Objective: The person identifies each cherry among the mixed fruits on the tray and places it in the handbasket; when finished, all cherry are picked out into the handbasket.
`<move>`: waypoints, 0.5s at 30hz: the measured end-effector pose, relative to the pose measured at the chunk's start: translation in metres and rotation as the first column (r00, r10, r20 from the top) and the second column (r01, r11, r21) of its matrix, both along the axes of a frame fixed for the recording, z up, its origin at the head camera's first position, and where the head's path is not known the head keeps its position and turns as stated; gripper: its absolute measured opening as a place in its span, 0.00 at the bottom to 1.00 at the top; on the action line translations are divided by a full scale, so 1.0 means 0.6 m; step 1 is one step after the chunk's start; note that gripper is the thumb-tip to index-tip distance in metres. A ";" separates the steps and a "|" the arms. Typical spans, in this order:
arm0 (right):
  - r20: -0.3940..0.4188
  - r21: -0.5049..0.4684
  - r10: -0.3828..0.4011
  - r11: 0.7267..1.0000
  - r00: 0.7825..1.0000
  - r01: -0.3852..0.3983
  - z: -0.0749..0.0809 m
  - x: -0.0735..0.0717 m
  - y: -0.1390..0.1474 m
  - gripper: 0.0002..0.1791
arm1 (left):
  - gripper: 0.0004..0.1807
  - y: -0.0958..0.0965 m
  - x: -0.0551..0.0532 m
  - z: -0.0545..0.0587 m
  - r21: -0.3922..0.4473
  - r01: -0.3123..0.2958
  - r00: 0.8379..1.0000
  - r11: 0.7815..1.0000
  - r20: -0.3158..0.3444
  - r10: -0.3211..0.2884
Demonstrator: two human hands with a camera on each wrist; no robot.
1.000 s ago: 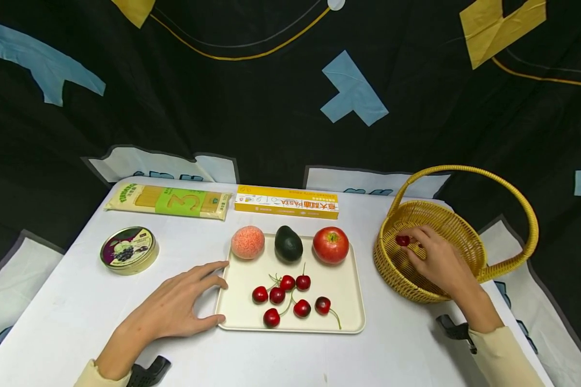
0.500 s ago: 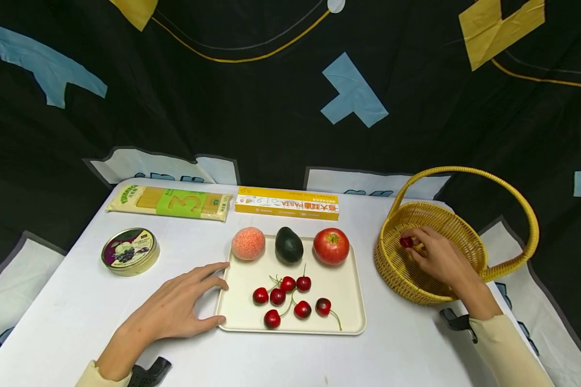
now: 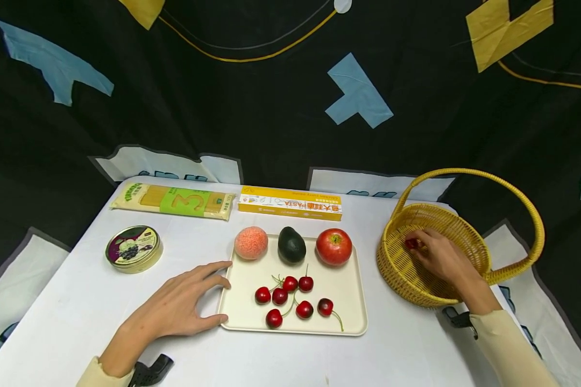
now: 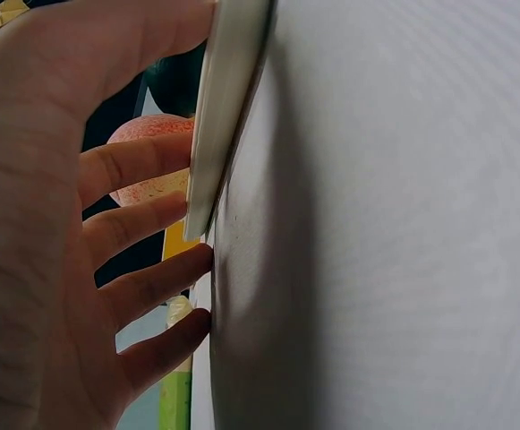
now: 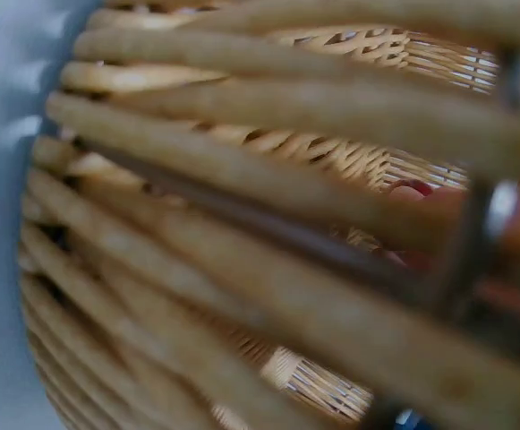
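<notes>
In the head view my left hand [image 3: 176,301] lies at the left edge of a cream tray [image 3: 353,322], fingers spread and relaxed. The left wrist view has its thumb and fingertips against the tray's rim. On the tray are a pink speckled round fruit [image 3: 250,243], an avocado [image 3: 291,245], an apple [image 3: 334,247] and several cherries [image 3: 280,296]. My right hand [image 3: 443,258] reaches inside a yellow wicker basket [image 3: 392,269], pinching a dark red cherry [image 3: 411,243] low inside it. The basket wall [image 5: 242,170] covers most of the right wrist view.
A pasta packet [image 3: 174,201] and a yellow pasta box [image 3: 290,203] lie along the table's back. A round tin [image 3: 133,249] stands at the left. The basket's tall handle [image 3: 513,193] arches behind and right of my right hand.
Inside the basket my right hand has shifted slightly right and down with the cherry, which is now more covered by the fingers. The left hand and tray stay put; the head view shifts slightly.
</notes>
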State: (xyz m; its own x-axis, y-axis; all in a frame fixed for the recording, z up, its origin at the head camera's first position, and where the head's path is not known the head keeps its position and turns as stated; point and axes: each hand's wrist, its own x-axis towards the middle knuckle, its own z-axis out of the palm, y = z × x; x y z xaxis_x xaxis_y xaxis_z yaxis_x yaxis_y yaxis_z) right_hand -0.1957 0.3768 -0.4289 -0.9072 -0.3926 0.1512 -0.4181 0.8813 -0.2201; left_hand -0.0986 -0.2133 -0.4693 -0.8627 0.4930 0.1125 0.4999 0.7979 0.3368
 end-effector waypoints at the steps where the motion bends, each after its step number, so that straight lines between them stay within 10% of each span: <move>1: -0.004 0.000 0.002 1.000 1.000 -0.002 -0.001 0.000 0.001 0.21 | 0.25 0.000 0.000 0.000 0.000 -0.001 1.000 1.000 0.003 0.001; 15: -0.040 0.081 0.018 0.997 0.999 -0.015 -0.013 -0.010 0.006 0.23 | 0.26 0.000 0.000 -0.001 0.004 -0.001 1.000 1.000 0.004 0.001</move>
